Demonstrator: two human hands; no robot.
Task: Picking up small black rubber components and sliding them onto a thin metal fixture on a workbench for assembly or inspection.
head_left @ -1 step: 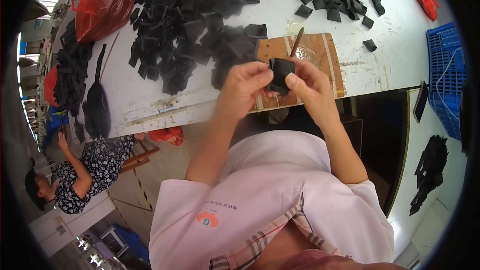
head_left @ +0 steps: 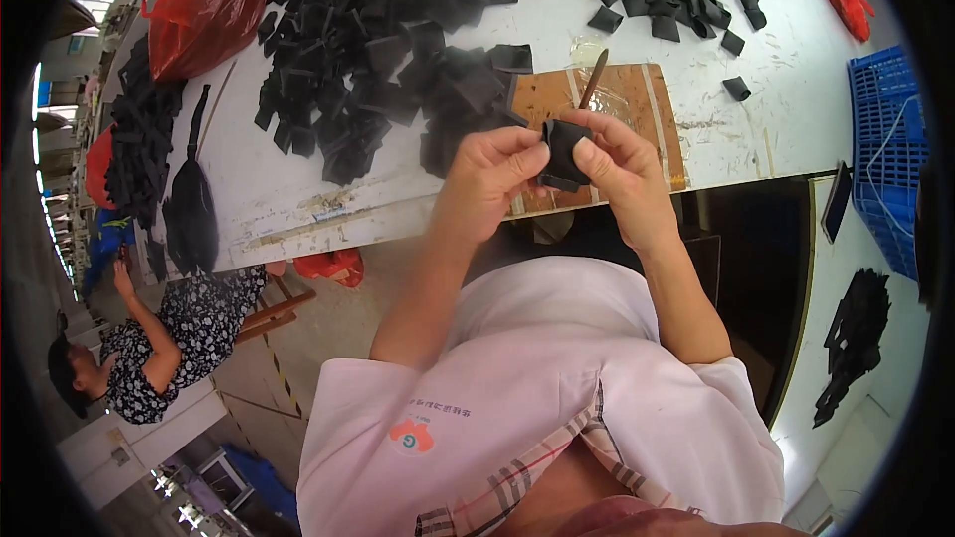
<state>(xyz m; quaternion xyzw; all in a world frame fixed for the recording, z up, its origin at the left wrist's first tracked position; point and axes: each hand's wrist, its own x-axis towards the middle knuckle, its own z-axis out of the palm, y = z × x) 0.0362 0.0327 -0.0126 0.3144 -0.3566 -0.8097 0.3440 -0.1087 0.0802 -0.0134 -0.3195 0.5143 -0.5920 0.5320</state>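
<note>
1. Black folded piece [head_left: 566, 152]: in front of the wearer, pinched by the fingers of left hand [head_left: 489, 171] and right hand [head_left: 629, 167] together, both clamped on it.
2. White worktable [head_left: 726, 144]: scuffed and stained; reaches beyond and to either side of the hands.
3. Brown board [head_left: 639, 99]: beneath and just beyond the hands, with pale strips across it; slender brown tool [head_left: 594, 80] beyond the right hand.
4. Room: co-worker [head_left: 204, 313] in floral clothing, well left of the hands; blue plastic crate [head_left: 885, 139] well right.
5. Appearance of piece: dark, squarish, with a narrow lip along its lower edge; material cannot be told.
6. Edges: table's near edge passes just below the hands; heap of black pieces [head_left: 348, 60] stands left and beyond.
7. Room for moving: tabletop stretches right of the board, one curled black piece [head_left: 736, 89] lying on it; cluster of black pieces [head_left: 686, 2] farther beyond.
</note>
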